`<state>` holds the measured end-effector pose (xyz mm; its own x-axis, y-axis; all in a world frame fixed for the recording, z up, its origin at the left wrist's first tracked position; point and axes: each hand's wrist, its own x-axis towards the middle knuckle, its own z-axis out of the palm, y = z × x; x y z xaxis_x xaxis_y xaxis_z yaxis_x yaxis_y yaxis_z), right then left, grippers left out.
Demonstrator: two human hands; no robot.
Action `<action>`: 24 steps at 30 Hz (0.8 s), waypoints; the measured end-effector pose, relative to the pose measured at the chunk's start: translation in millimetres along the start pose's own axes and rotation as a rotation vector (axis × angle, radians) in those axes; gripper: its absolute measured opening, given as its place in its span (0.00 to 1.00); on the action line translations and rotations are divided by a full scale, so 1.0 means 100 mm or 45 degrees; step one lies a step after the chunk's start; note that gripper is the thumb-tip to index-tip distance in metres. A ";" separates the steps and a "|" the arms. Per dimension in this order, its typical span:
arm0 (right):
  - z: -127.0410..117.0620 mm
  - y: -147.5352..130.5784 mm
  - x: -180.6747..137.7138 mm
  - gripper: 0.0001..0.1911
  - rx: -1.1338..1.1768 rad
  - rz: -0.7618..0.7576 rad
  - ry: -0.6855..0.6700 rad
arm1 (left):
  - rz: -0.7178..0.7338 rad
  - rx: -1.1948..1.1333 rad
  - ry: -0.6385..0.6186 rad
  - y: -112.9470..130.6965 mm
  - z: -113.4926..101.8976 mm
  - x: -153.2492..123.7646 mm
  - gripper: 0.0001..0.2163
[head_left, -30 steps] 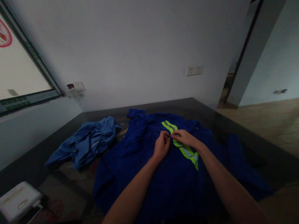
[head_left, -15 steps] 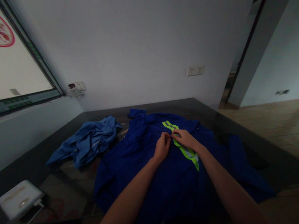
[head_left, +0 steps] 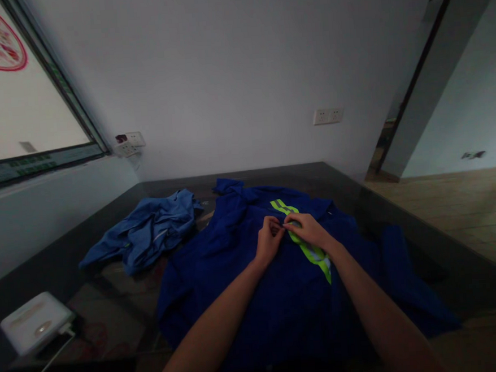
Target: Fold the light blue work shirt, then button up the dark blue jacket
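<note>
At 12 o'clock on the surface (head_left: 341, 184), left hand (head_left: 269, 242) and right hand (head_left: 308, 231) meet, each closed to a fingertip pinch on the dark blue jacket (head_left: 281, 302) beside its yellow-green stripe (head_left: 308, 251); risk, I reckon: the shallow pinch slips if slack cloth drags.

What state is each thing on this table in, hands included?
dark blue jacket: spread out on the table, reflective stripe showing.
left hand: fingers pinched on the jacket's front.
right hand: fingers pinched on the jacket's front, close beside the left hand.
lighter blue garment: crumpled in a heap, untouched.
white device: lying flat, cable attached.
</note>
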<state>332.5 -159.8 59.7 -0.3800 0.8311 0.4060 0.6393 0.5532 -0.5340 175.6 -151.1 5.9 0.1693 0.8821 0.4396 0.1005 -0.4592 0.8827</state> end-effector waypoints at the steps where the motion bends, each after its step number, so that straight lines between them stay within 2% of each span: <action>1: -0.01 0.01 0.00 0.09 0.031 0.009 0.026 | 0.011 -0.012 0.005 0.00 0.00 0.00 0.12; 6: -0.04 0.10 0.01 0.10 0.061 0.091 0.177 | 0.106 0.086 0.073 0.04 -0.04 0.05 0.12; 10: -0.08 0.17 0.01 0.10 0.008 0.177 0.296 | 0.245 0.376 0.133 0.17 -0.22 0.12 0.09; 13: -0.12 0.23 0.01 0.11 0.003 0.245 0.379 | 0.204 0.618 0.061 0.22 -0.43 0.14 0.10; 17: -0.13 0.30 -0.01 0.15 -0.032 0.320 0.441 | 0.096 0.833 -0.067 0.12 -0.67 0.05 0.11; 24: -0.14 0.35 -0.02 0.21 -0.187 0.441 0.487 | 0.177 0.939 -0.175 0.04 -0.75 -0.04 0.06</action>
<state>365.2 -142.9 49.9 0.1232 0.8685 0.4802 0.7811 0.2136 -0.5867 101.4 -148.9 20.1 0.3435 0.8123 0.4713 0.6901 -0.5588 0.4600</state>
